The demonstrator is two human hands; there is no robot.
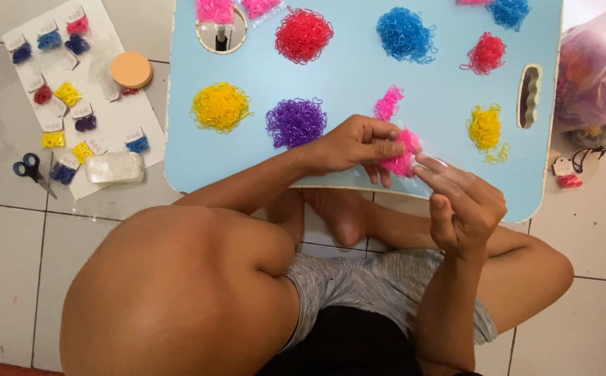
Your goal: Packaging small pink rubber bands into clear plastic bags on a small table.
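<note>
My left hand (355, 145) pinches a small clear bag stuffed with pink rubber bands (400, 154) over the near edge of a light blue lap table (358, 76). My right hand (464, 202) touches the same bag from the right with its fingertips, fingers half spread. A loose clump of pink bands (388, 103) lies just beyond my hands. Piles of purple bands (296, 122) and yellow bands (220, 106) sit to the left.
Red (303, 35), blue (405, 33), small red (486, 53) and small yellow (485, 128) piles dot the table. On the floor left: a white sheet with several filled packets (66, 90), scissors (31, 170), an orange lid (131, 69). A pink plastic bag (595, 66) lies right.
</note>
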